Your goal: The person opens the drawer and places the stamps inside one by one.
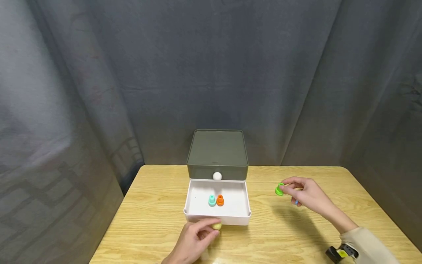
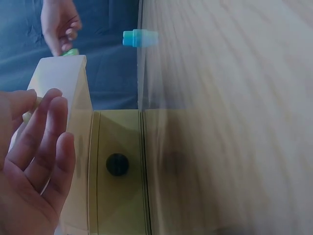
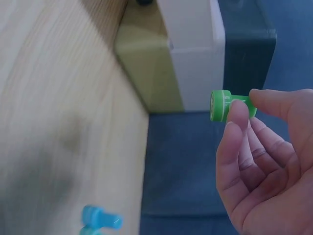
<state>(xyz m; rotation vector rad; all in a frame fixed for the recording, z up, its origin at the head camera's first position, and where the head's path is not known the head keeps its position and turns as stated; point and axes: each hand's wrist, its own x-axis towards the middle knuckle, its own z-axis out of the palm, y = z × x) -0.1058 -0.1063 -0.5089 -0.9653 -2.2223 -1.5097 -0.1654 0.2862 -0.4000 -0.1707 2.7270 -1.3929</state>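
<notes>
My left hand (image 1: 194,240) pinches the pale yellow knob (image 1: 216,226) on the front of a white drawer (image 1: 237,220), which stands pulled out. Inside the drawer a teal stamp (image 1: 212,201) and an orange stamp (image 1: 220,200) stand upright side by side. Off to the drawer's right, my right hand (image 1: 304,192) holds a small green stamp (image 1: 279,189) above the table, between thumb and fingertips. The right wrist view shows the wide end of the green stamp (image 3: 220,105) pointing away from the hand (image 3: 266,166).
The drawer belongs to a small cabinet with a dark grey top tier (image 1: 217,148) and white knob (image 1: 217,176). Below is an olive-yellow tier (image 2: 122,200) with a dark knob (image 2: 117,164). Blue stamp-like pieces (image 3: 100,218) stand on the wooden table (image 1: 148,205). Grey curtains (image 1: 214,73) hang behind.
</notes>
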